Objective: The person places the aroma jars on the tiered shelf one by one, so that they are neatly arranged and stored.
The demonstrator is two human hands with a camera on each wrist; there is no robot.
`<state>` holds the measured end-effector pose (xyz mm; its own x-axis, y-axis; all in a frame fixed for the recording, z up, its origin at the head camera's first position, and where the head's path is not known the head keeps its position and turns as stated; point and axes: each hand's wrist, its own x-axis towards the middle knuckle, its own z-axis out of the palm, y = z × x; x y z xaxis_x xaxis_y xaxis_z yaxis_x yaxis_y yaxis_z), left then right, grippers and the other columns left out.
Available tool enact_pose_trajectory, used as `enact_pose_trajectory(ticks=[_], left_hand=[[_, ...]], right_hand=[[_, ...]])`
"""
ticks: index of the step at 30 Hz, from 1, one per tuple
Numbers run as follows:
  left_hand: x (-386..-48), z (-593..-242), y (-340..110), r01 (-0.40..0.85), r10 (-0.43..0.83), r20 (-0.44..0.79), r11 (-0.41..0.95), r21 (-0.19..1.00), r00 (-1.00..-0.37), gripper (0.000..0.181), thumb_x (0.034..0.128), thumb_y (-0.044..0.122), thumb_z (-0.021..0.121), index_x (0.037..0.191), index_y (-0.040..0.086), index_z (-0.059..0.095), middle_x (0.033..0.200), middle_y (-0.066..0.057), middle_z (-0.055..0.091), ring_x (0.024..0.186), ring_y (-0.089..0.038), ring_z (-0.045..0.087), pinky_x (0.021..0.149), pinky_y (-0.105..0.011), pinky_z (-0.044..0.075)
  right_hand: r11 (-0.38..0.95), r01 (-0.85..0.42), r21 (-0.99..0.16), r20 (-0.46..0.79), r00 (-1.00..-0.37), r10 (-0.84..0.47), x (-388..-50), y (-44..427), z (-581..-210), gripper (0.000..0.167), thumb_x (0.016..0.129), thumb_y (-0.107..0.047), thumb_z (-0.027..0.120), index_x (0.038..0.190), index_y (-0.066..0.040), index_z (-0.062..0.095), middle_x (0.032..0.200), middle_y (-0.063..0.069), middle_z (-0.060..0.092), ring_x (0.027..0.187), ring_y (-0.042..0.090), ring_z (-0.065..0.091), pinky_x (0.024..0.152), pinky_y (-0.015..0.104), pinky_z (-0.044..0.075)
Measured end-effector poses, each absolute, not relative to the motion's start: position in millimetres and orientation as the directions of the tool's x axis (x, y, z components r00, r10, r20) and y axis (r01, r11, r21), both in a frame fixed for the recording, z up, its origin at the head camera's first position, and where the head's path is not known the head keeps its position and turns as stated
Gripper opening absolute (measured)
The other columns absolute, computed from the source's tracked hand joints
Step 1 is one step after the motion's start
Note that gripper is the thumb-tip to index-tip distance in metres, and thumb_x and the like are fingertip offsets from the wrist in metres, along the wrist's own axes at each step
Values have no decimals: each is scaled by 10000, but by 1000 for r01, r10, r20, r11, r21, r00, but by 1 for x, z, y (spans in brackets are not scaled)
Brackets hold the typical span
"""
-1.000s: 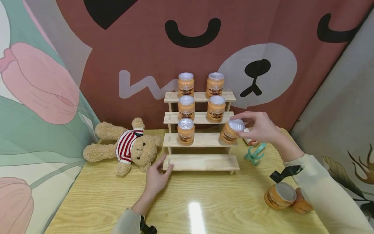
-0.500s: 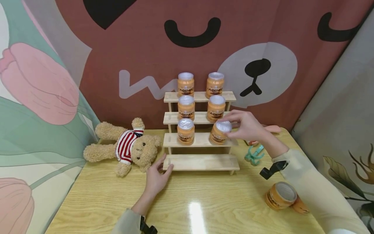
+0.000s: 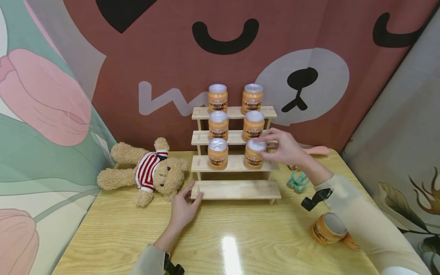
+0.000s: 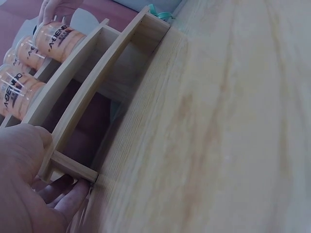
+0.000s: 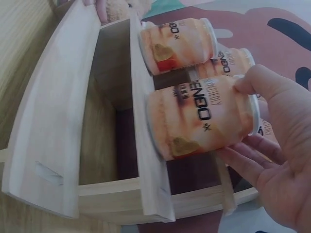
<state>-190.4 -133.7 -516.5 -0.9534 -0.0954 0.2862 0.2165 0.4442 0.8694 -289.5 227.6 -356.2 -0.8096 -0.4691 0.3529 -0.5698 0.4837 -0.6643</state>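
A stepped wooden rack (image 3: 237, 190) stands on the table, with orange jars in two columns on its upper three steps. My right hand (image 3: 283, 147) holds the right-hand jar (image 3: 253, 157) of the third step near its lid, thumb and fingers on opposite sides. In the right wrist view this jar (image 5: 194, 119) stands with its base on the step. To its left stands another jar (image 3: 218, 154). My left hand (image 3: 183, 206) grips the left end of the lowest step. The left wrist view shows the thumb above the board and the fingers around its end support (image 4: 73, 166).
A teddy bear (image 3: 148, 172) in a striped shirt lies left of the rack. A green claw-shaped object (image 3: 297, 181) and a pink-handled item (image 3: 317, 150) lie to the right. Two more jars, one in front (image 3: 328, 229), are near my right forearm. A patterned cloth hangs behind.
My right hand has moved the jar left along the third step, and the jar has gone from tilted to upright. My left hand has stayed on the rack.
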Motion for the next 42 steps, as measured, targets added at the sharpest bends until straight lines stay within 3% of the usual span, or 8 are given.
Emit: enact_pose_trajectory(ticks=[6, 14, 19, 24, 30, 42], left_hand=[[-191, -519, -135, 213, -90, 282, 450, 867, -955, 581, 954, 158, 817, 1473, -1, 610, 1445, -194, 674, 1027, -312, 776, 874, -361, 664], [-191, -520, -136, 214, -85, 281, 451, 867, -956, 587, 956, 163, 816, 1481, 7, 604, 1440, -203, 676, 1016, -311, 778, 875, -367, 666], [-191, -521, -135, 206, -92, 275, 454, 867, -957, 585, 952, 157, 820, 1480, 17, 609, 1424, -200, 687, 1000, -296, 781, 864, -339, 665], [-190, -521, -135, 208, -90, 277, 453, 867, -957, 586, 952, 162, 821, 1480, 21, 610, 1428, -199, 684, 994, -289, 784, 861, -345, 665], [-189, -519, -134, 209, -92, 276, 442, 872, -957, 579, 952, 155, 819, 1476, 17, 615, 1420, -193, 692, 987, -290, 776, 848, -338, 663], [-190, -517, -134, 194, -102, 266, 452, 871, -958, 579, 948, 140, 820, 1473, 7, 613, 1440, -192, 678, 1002, -305, 776, 828, -312, 659]], right_hand=[[500, -544, -674, 403, -838, -368, -287, 220, -365, 392, 847, -106, 910, 1211, -54, 774, 1204, 119, 617, 1098, 256, 684, 907, 301, 659], [666, -433, -607, 438, -882, -175, -278, 206, -372, 572, 733, -343, 1002, 1115, -116, 642, 1088, 70, 696, 967, 251, 735, 720, 232, 597], [645, -449, -618, 455, -874, -171, -278, 205, -372, 513, 742, -306, 996, 1087, -111, 671, 1044, 72, 740, 917, 235, 737, 693, 231, 592], [623, -479, -618, 468, -861, -197, -279, 209, -372, 471, 744, -262, 995, 1076, -116, 696, 1034, 55, 749, 931, 191, 722, 730, 302, 642], [589, -478, -651, 445, -870, -214, -278, 213, -372, 447, 763, -215, 980, 1096, -103, 703, 1091, 76, 738, 982, 217, 723, 768, 277, 652], [574, -444, -688, 372, -895, -247, -276, 223, -360, 468, 831, -238, 942, 1189, -80, 686, 1211, 109, 725, 1108, 323, 749, 933, 513, 652]])
